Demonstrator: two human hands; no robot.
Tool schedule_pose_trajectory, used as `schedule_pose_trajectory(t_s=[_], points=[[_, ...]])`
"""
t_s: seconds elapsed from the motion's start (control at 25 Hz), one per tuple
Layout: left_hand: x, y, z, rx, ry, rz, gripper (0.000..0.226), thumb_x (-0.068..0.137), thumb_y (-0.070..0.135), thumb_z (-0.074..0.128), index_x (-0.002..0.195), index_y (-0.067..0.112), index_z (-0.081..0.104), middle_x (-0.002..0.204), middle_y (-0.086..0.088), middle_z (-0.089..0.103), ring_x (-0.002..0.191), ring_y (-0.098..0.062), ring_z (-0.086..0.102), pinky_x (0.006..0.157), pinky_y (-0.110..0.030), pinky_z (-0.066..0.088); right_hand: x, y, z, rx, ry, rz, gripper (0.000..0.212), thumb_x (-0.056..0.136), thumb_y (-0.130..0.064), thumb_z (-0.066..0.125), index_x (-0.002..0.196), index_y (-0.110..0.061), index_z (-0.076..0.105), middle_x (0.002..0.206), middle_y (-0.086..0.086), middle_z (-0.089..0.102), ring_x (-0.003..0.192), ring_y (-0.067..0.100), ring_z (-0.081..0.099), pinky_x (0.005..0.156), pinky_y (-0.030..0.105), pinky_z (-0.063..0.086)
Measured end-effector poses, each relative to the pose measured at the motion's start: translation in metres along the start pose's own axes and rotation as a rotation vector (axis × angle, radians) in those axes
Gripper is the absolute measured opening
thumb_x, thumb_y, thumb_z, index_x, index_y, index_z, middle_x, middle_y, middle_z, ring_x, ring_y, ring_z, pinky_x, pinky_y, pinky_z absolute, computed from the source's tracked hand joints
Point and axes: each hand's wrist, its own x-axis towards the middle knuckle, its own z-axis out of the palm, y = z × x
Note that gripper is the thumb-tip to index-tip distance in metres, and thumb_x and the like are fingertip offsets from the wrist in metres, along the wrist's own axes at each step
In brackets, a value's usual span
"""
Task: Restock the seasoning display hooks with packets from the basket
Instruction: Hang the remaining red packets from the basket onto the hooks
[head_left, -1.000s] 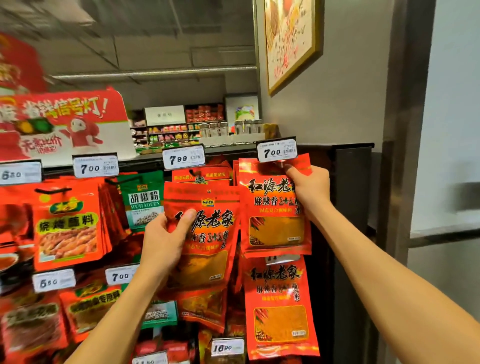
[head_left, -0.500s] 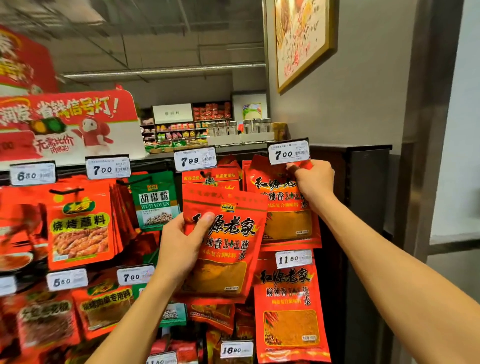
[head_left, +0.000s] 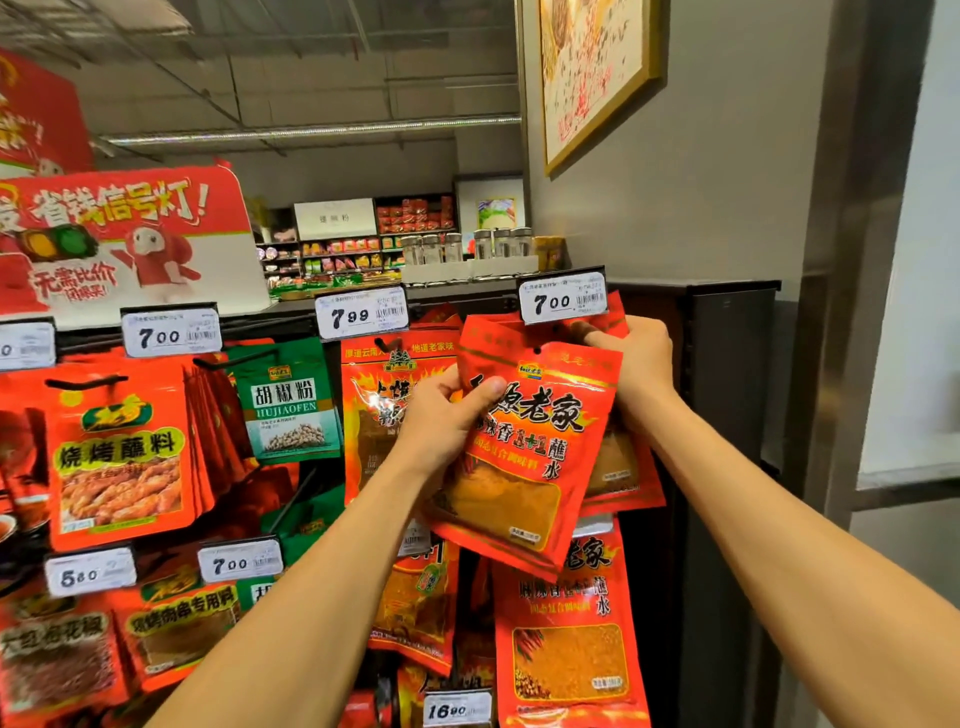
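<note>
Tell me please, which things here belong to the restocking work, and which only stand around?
In the job:
- red seasoning packet, held by left hand
- right hand at the hook under the 7.00 tag

Standing around:
- green pepper packet
- glass jars
- framed picture

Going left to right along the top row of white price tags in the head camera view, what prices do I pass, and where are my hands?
7.00 tag → 7.99 tag → left hand holding the red seasoning packet → right-hand 7.00 tag → right hand gripping the hanging packets just under it.
</note>
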Motion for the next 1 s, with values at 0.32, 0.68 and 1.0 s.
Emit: schedule_pose_trajectory(t_s=[0.32, 0.68, 1.0], points=[[0.014, -0.011, 0.012, -0.05, 0.015, -0.077, 0.01, 0.08, 0.036, 0.081, 0.085, 0.028, 0.079, 0.089, -0.002, 0.078, 0.081, -0.019, 0.075, 0.07, -0.033, 0.058, 0.004, -0.002, 0.003, 0.018, 0.004, 0.001, 0.027, 0.078, -0.028, 0.078, 0.071, -0.003, 0.071, 0.066, 0.009, 0.071, 0.061, 0.01, 0.052, 0.058, 0.034, 0.04], [0.025, -0.016, 0.011, -0.072, 0.063, -0.12, 0.01, 0.082, 0.029, 0.079, 0.075, 0.023, 0.078, 0.08, -0.002, 0.077, 0.071, -0.016, 0.073, 0.058, -0.024, 0.055, 0.008, -0.004, 0.002, -0.019, -0.012, -0.042, 0.023, 0.072, -0.033, 0.071, 0.067, -0.011, 0.07, 0.053, -0.012, 0.065, 0.05, -0.001, 0.046, 0.056, 0.032, 0.041], [0.018, -0.024, -0.006, -0.123, 0.145, -0.133, 0.022, 0.085, 0.032, 0.077, 0.102, 0.019, 0.072, 0.099, -0.01, 0.077, 0.092, -0.029, 0.074, 0.08, -0.042, 0.061, 0.027, 0.018, 0.029, -0.062, -0.054, 0.165, 0.027, 0.07, -0.051, 0.073, 0.068, -0.024, 0.073, 0.081, 0.004, 0.073, 0.087, 0.025, 0.069, 0.069, 0.033, 0.045]])
